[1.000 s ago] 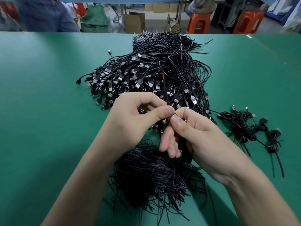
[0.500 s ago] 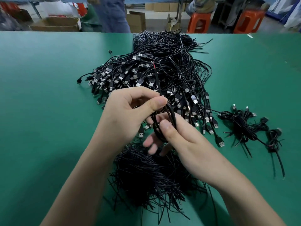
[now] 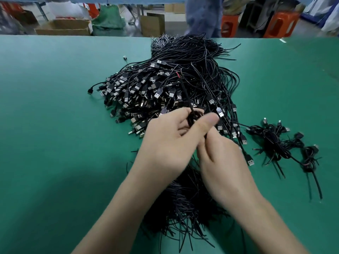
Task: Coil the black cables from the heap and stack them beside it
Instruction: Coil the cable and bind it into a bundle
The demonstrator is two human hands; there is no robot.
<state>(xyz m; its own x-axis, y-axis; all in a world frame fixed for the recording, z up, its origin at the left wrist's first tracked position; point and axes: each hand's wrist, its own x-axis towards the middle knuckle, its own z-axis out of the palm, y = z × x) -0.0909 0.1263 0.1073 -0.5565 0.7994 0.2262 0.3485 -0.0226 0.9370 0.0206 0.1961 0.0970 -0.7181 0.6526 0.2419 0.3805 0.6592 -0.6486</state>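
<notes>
A big heap of black USB cables (image 3: 176, 83) lies in the middle of the green table (image 3: 55, 125). Over its near edge my left hand (image 3: 170, 143) pinches a small black coil of cable (image 3: 192, 116) between thumb and fingers; the cable's free end with a red tip sticks up and away. My right hand (image 3: 220, 162) sits just under and behind the left, fingers curled at the same cable, partly hidden by the left thumb. A small stack of coiled cables (image 3: 278, 143) lies to the right of the heap.
A second mass of thin black wire ends (image 3: 183, 208) lies under my forearms near the table's front. Beyond the far edge stand cardboard boxes (image 3: 64, 26), orange stools (image 3: 278, 24) and a person in blue (image 3: 203, 15).
My hands have shifted up and to the right over the heap's edge, the left thumb now crossing over the right hand. The coil is tighter. The person behind the table walked to the right.
</notes>
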